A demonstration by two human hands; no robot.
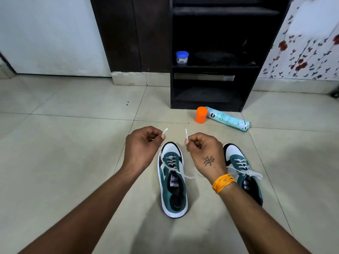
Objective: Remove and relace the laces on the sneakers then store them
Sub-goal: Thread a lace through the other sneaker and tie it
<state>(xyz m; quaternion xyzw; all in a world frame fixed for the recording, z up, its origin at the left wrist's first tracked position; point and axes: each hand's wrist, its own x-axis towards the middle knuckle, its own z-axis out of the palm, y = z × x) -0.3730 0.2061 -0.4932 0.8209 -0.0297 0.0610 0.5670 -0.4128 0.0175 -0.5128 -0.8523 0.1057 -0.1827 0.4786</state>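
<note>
Fingers (161, 136) of the left hand (142, 145) pinch one lace tip (165, 131); the right hand (203, 151) pinches the other tip (186, 133). Both ends rise from the left sneaker (172, 180) on the floor (73, 143), between the wrists. Beside it stands the right sneaker (242, 169), laced.

Two bare forearms, no sleeves in view. Left hand (142, 143) plain, without ring, band or marking. Right hand (204, 153) marked on its back with a small dark tattoo (209, 160) of script-like strokes under a dot and curve. Right wrist wrapped in an orange thread band (222, 182), many strands wound together, faintly flecked with yellow. Fingernails short and unpainted.
</note>
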